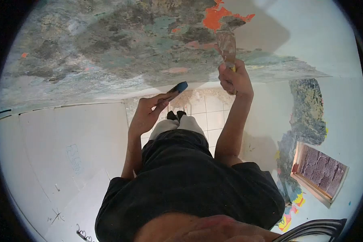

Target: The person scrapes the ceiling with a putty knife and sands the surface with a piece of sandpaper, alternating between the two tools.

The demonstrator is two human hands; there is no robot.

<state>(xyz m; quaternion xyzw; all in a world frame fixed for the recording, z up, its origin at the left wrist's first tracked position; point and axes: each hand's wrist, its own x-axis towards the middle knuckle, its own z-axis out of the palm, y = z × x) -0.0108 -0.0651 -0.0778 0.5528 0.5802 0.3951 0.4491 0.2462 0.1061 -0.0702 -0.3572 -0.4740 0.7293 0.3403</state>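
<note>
The right hand (234, 78), at 2 o'clock, is closed around the handle of a broad, flat-bladed metal scraper with a smeared, brownish blade (226, 44). The left hand (147, 115), at 9 o'clock, is narrowed on a small, slim object with a bright blue end (182, 86); I cannot tell what it is.

The blade points to 12 o'clock, its edge appearing to meet the mottled grey-green wall (129, 52) beside a ragged, vivid orange patch (214, 19). The step in hand looks like scraping or spreading at that spot; the next move probably calls for a low blade angle and steady pressure.

The wall fills the upper dial, smoother and paler toward 1 o'clock. Near centre lies a floor of pale square tiles (214, 105). A plain whitish wall (40, 141) stands at 9 o'clock, a dark, multicoloured patch (308, 109) at 3, and a wood-framed, purplish rough panel (322, 169) at 4.
</note>
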